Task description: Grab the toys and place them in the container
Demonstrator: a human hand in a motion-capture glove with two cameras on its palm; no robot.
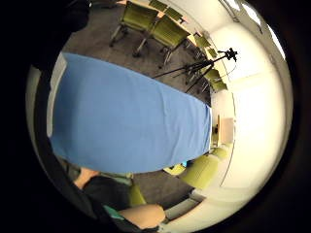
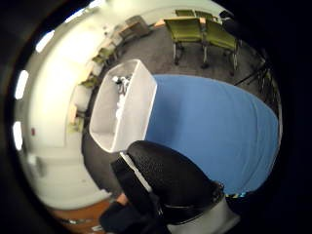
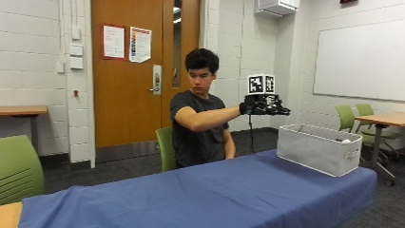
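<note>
In the outside view my gloved right hand (image 3: 264, 105) is held up in the air at chest height, above the blue-covered table (image 3: 221, 190) and just short of the grey fabric container (image 3: 316, 152). Its fingers reach out toward the container and hold nothing. The container stands at the table's right end. In the thumb side palm view its inside (image 2: 131, 102) shows several small white and dark toys (image 2: 119, 83) at the far end. A gloved finger (image 2: 165, 180) fills the near part of that view. No toy shows on the blue cloth (image 1: 126, 126) in any view.
A green chair (image 3: 166, 147) stands behind the person and another (image 3: 19, 171) at the left. A wooden table (image 3: 386, 118) with green chairs is at the right. A camera tripod (image 1: 214, 60) stands beyond the table.
</note>
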